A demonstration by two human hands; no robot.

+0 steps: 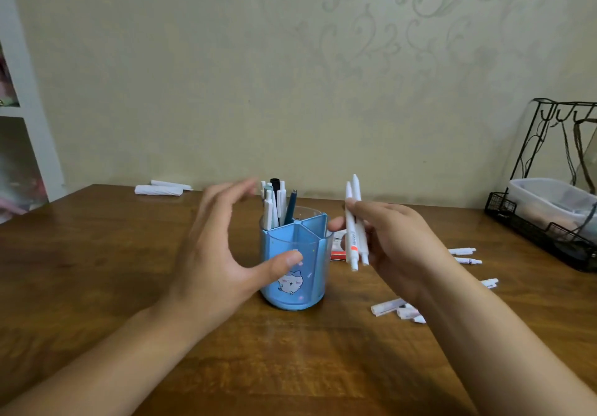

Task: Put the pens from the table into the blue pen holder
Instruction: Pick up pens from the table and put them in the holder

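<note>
The blue pen holder (pixel 295 273) stands mid-table, split into compartments, with a cartoon figure on its front. Several pens (pixel 274 202) stand upright in its back-left compartment. My left hand (pixel 219 254) is spread open beside the holder's left side, thumb by its front wall, holding nothing. My right hand (pixel 387 241) grips two white pens (pixel 355 222) upright, just right of the holder's rim. More white pens (pixel 465 256) lie on the table to the right, and others (pixel 394 309) sit partly hidden under my right forearm.
A wooden table (pixel 97 270) runs to the wall. A black wire rack (pixel 549 189) holding a clear plastic box stands at the right edge. Rolled white papers (pixel 160 188) lie at the back left. A red-and-white item (pixel 337 254) sits behind the holder.
</note>
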